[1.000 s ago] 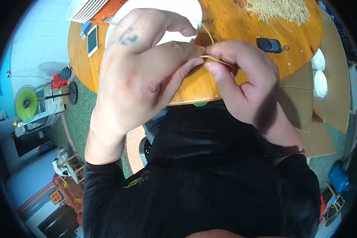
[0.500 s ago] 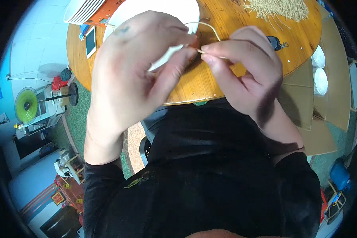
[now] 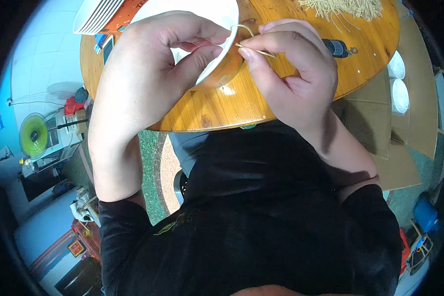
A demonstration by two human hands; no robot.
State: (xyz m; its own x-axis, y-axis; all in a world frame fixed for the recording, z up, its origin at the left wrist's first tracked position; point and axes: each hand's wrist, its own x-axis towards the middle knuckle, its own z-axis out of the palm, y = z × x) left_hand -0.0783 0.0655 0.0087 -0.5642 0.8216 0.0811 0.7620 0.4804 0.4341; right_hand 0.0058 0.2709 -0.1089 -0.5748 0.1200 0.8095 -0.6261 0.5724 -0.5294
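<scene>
A large round tub (image 3: 217,78), white inside and orange outside, lies tilted on the wooden table in front of me. My left hand (image 3: 177,54) reaches over its mouth, finger and thumb closed together against the inner wall near the rim. What they pinch, if anything, is hidden. Just outside that rim, my right hand (image 3: 286,59) pinches a thin tan cord (image 3: 264,52) between thumb and forefinger. One stretch of the cord loops over the rim toward my left fingers; its tip points at the tub's outer wall.
Beyond my right hand lie a dark key fob (image 3: 336,48) and a heap of tan cords (image 3: 348,7). Stacked white tubs (image 3: 96,15) stand at the far left, near a partly hidden phone (image 3: 108,48). An open cardboard box (image 3: 367,123) holding white round items is right of the table.
My left hand has shifted left and its fingers now sit inside the tub's rim. The tub's orange outside has come into view. My right hand moved slightly left with the cord.
</scene>
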